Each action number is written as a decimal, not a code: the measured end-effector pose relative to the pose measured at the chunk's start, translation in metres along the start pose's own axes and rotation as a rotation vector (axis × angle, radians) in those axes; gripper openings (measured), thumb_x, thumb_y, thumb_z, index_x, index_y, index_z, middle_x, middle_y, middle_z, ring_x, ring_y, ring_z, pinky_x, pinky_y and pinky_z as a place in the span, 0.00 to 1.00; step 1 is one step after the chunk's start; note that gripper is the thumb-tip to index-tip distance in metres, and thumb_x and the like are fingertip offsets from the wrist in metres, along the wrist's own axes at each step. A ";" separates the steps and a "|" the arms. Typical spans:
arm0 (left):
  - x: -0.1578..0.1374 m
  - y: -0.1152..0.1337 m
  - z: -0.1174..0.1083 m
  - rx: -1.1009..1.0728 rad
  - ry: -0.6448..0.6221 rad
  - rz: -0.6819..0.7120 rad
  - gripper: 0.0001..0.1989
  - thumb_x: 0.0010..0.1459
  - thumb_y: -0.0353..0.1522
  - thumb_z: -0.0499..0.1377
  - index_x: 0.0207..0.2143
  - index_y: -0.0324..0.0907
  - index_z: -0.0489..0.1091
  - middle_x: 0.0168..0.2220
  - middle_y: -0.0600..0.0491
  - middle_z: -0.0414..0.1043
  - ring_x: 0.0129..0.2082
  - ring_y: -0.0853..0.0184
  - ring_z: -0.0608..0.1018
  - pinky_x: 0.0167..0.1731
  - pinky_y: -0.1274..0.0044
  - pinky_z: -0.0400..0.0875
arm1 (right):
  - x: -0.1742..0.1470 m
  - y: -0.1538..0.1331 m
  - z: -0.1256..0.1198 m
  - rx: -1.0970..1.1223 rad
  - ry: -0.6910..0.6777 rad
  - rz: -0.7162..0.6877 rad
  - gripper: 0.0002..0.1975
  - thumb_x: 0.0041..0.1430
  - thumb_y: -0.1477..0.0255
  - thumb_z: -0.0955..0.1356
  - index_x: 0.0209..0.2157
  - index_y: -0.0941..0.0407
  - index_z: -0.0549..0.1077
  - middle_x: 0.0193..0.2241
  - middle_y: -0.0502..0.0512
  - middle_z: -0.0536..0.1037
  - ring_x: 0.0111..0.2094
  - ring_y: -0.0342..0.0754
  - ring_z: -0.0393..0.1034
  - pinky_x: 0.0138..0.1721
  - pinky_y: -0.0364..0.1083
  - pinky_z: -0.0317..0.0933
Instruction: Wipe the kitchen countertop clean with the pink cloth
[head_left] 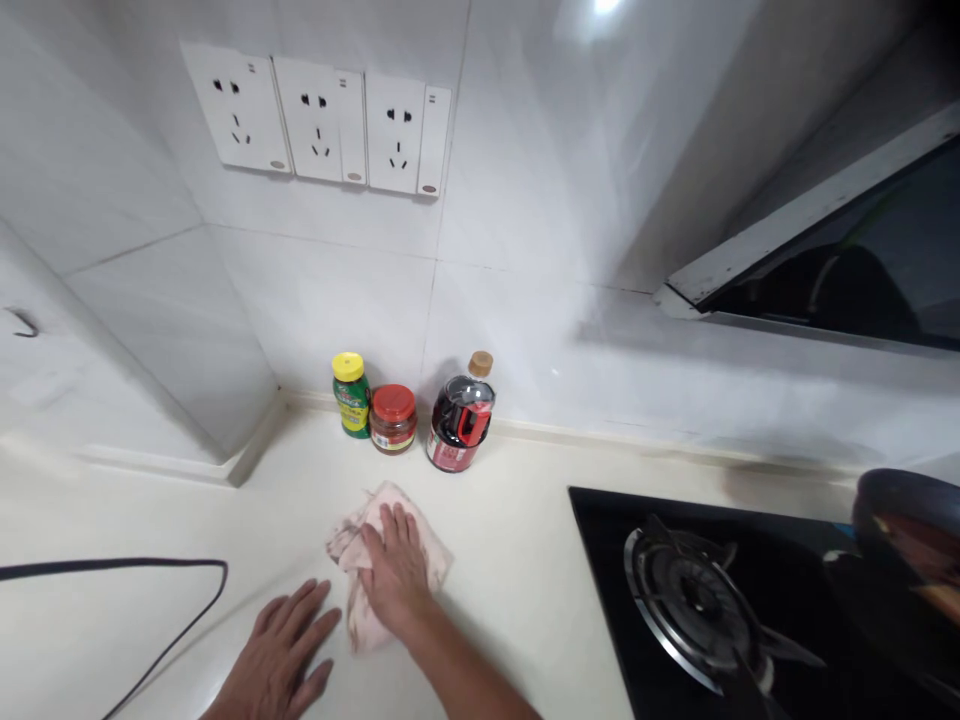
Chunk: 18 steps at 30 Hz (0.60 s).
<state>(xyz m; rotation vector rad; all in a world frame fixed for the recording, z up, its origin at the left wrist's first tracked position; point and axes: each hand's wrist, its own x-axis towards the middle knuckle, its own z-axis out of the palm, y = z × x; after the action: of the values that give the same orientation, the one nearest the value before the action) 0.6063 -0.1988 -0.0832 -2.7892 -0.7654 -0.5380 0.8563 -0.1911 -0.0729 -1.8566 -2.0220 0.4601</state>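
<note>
A pale pink cleaning cloth [435,560] with dark stains lies crumpled on the white countertop [517,580]. My right hand [399,570] grips it from above and presses it against the surface, fingers curved over the fabric and the thumb at its left side. To the left of the cloth, my left hand [285,650] is open with its fingers spread, palm down on or just over the counter, holding nothing. Behind the cloth, by the wall, stand a green jar with a yellow lid [352,400], a red-lidded glass jar [394,420] and a large dark sauce bottle [459,425].
A black gas stove [600,520] with a round burner [694,595] is on the right, with a dark wok [911,510] at its far edge. A black cable [150,563] loops across the left counter. The range hood [810,215] juts out at upper right; wall sockets [319,120] are above.
</note>
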 end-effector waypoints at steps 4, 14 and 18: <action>0.003 0.001 -0.006 0.040 0.009 0.018 0.24 0.61 0.45 0.61 0.59 0.52 0.70 0.64 0.49 0.70 0.64 0.57 0.67 0.55 0.66 0.63 | 0.061 0.012 -0.024 -0.008 -0.067 -0.066 0.27 0.65 0.65 0.68 0.65 0.51 0.67 0.72 0.58 0.55 0.74 0.56 0.41 0.72 0.57 0.37; 0.003 -0.002 -0.006 0.036 0.008 0.017 0.25 0.61 0.46 0.61 0.60 0.53 0.70 0.64 0.50 0.69 0.64 0.58 0.68 0.55 0.67 0.64 | 0.024 0.083 -0.038 -0.067 0.029 0.051 0.28 0.62 0.69 0.67 0.64 0.50 0.68 0.72 0.59 0.57 0.73 0.57 0.45 0.71 0.59 0.37; 0.001 -0.006 -0.001 -0.023 0.002 0.006 0.26 0.61 0.46 0.61 0.61 0.55 0.69 0.64 0.51 0.69 0.63 0.57 0.69 0.54 0.68 0.64 | -0.030 0.142 -0.058 -0.214 0.158 0.198 0.29 0.61 0.72 0.65 0.64 0.50 0.68 0.70 0.57 0.59 0.71 0.56 0.48 0.70 0.58 0.40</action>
<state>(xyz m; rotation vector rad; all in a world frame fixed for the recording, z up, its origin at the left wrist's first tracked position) 0.6038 -0.1936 -0.0809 -2.8105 -0.7550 -0.5520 1.0108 -0.2091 -0.0891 -2.1582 -1.8529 0.1445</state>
